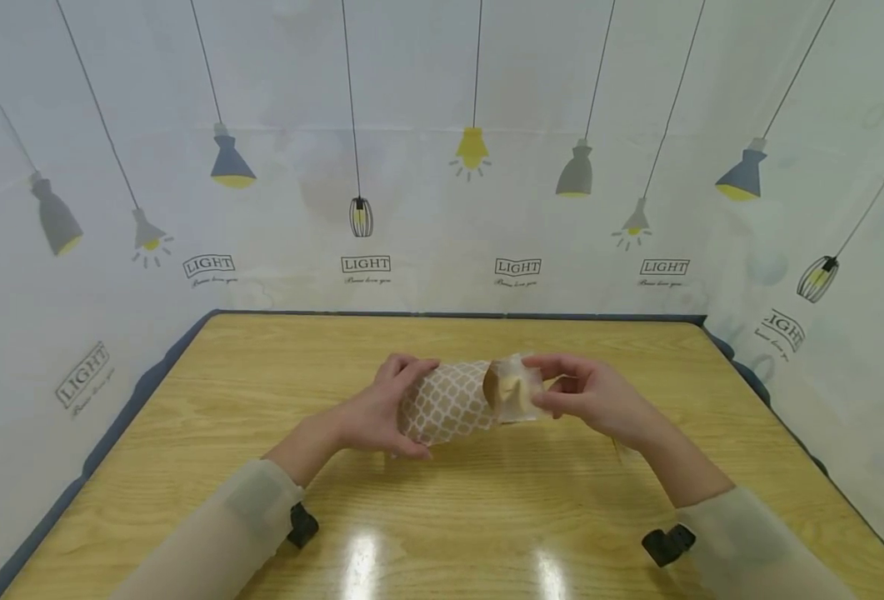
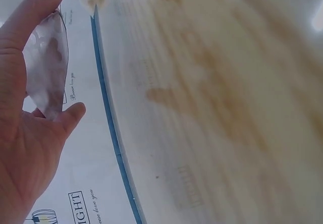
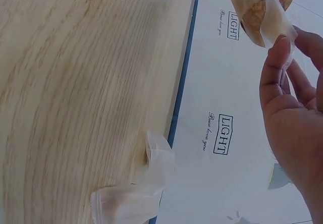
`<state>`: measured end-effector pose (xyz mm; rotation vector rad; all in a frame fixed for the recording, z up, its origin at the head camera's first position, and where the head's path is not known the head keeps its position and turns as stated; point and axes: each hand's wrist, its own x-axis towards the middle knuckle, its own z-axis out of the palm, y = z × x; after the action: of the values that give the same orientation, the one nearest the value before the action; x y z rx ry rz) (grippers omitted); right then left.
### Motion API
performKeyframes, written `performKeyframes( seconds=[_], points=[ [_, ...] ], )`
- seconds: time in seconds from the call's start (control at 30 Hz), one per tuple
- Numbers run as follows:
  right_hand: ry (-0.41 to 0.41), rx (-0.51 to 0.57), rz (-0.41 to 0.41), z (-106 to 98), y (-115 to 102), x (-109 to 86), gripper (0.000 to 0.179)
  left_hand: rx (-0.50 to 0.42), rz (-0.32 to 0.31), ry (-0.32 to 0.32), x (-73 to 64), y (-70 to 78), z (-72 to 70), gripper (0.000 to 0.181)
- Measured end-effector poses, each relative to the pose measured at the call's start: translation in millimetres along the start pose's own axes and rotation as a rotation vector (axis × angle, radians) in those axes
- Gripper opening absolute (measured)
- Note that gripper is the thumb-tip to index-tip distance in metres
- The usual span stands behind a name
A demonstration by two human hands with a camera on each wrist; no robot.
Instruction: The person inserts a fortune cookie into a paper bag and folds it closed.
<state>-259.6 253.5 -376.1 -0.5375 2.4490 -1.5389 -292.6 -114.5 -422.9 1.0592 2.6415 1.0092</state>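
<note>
My left hand [image 1: 372, 417] grips the closed end of a tan bag [image 1: 447, 404] with a white lattice pattern, fingers over the far side and thumb along the near side. The bag lies on its side, its brown mouth turned right. At that mouth my right hand [image 1: 599, 398] pinches a small translucent white packet [image 1: 515, 400] between thumb and fingers. Something pale yellowish shows through the packet. From the right wrist, the packet [image 3: 275, 22] overlaps the bag's opening [image 3: 255, 19]. Only one end of the bag [image 2: 48, 67] appears in the left wrist view.
Both hands are over a wood-grain table [image 1: 427, 508]. More translucent white packets [image 3: 126, 204] lie on it in the right wrist view. A white backdrop [image 1: 427, 183] printed with lamps stands behind and at both sides, meeting the table at a dark blue edge [image 1: 456, 314].
</note>
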Motion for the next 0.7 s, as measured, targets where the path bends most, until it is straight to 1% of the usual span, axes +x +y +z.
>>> performKeyframes(
  seconds=[0.27, 0.5, 0.6, 0.7],
  points=[
    [0.014, -0.028, -0.015, -0.4, -4.3, 0.7, 0.05, -0.008, 0.004, -0.01, -0.1, 0.2, -0.4, 0.128],
    [0.016, -0.046, -0.036, 2.3, -2.2, 1.9, 0.049, -0.021, 0.004, -0.006, 0.3, 1.6, 1.2, 0.127],
    [0.018, -0.084, -0.051, 5.2, -1.4, 3.4, 0.049, -0.028, 0.005, -0.001, 1.4, 1.4, 2.5, 0.127],
    [0.019, -0.125, -0.047, 7.4, -1.7, 4.1, 0.05, -0.032, 0.001, 0.002, 2.2, 1.2, 3.8, 0.128]
  ],
)
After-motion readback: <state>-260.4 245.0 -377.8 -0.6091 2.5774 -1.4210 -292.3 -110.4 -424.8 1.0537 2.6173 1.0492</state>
